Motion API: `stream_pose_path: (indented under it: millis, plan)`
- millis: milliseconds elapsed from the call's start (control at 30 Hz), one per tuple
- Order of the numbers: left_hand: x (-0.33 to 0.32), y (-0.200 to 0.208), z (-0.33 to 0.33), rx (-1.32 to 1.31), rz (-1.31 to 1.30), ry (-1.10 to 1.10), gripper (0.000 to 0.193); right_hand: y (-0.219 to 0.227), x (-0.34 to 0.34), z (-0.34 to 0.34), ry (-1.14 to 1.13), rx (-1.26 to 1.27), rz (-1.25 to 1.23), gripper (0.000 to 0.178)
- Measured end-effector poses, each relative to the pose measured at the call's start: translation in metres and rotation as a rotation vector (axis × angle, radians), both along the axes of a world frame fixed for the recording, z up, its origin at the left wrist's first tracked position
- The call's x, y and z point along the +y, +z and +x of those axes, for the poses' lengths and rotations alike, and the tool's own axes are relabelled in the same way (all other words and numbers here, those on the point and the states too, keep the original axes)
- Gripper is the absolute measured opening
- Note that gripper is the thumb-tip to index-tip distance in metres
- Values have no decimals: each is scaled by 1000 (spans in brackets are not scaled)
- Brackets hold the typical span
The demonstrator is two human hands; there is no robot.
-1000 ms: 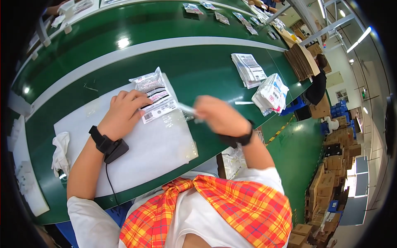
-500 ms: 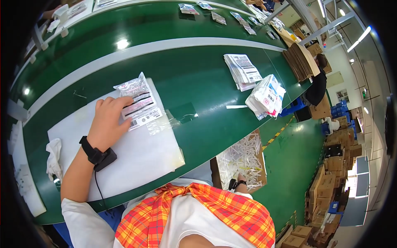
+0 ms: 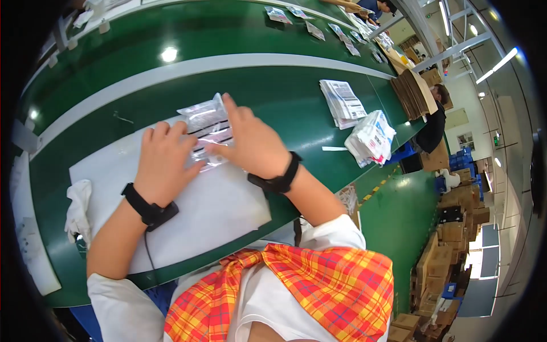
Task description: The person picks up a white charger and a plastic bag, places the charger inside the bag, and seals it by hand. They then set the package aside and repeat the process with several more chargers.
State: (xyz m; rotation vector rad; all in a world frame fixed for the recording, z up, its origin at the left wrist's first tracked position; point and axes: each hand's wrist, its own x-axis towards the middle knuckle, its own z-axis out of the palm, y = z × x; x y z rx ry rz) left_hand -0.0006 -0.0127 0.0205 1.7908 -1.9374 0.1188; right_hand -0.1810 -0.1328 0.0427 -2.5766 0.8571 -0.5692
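Observation:
A clear plastic packet [image 3: 208, 121] with a printed sheet inside lies over the far right part of a white mat [image 3: 205, 211]. My left hand [image 3: 164, 157] rests at the packet's left edge, its fingers spread and thumb near the packet's lower end. Along the packet's right edge lies my right hand [image 3: 256, 142], index finger stretched toward the far corner and thumb across the packet's lower part. Both hands look open, touching the packet from either side. Its near end is partly hidden by my thumbs.
A white glove [image 3: 78, 211] lies at the mat's left. On the green table, stacked printed sheets [image 3: 343, 104] and a pile of white packets [image 3: 371, 137] are at the right. Below my right arm, a box of paper strips [image 3: 347, 199] shows partly. Small packets [image 3: 277, 15] lie beyond the rail.
My right hand has come up from the box of paper strips to the packet's right edge. My left hand has shifted slightly right, and the packet has moved right too.

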Motion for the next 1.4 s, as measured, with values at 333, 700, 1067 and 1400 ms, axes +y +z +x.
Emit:
stream_pose_path:
  millis: [333, 700, 1067, 1400]
  plan:
    - [1, -12, 2, 76, 77, -15, 31, -12, -47, -6, 95, 135, 392, 81]
    - [-6, -28, 8, 81, 49, 76, 23, 25, -138, 96, 497, 588, 349, 56]
    - [-8, -27, 14, 146, 83, 38, 20, 38, -299, -8, -268, 357, 141, 49]
    - [-14, -25, 15, 138, 131, 21, 16, 10, -256, -215, -448, 680, -209, 19]
